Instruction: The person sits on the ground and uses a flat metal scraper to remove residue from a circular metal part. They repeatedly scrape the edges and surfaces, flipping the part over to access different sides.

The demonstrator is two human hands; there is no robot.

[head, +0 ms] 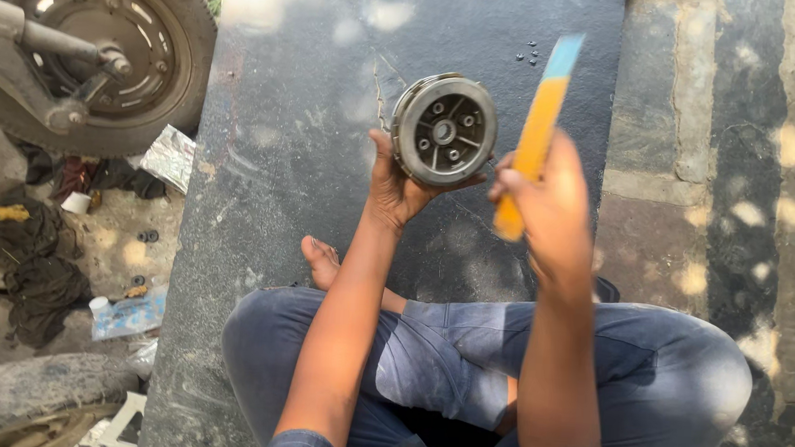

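The left hand [398, 180] cups a round metal hub [444, 129] from below, fingers closed on its rim, its open face turned up toward the camera. Just right of it, the right hand [548, 204] is clamped on an orange-handled tool [536, 136]; the tool's long axis runs up and away, blurred, close beside the hub's right edge.

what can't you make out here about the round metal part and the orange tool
- Head view: the orange tool in the right hand is motion-blurred; its kind and tip cannot be told.
- The back of the round metal part faces away, and the left hand covers its lower rim.
- The small dark bits on the slab are too small to identify.
- The wheel is cut by the left and top edges.
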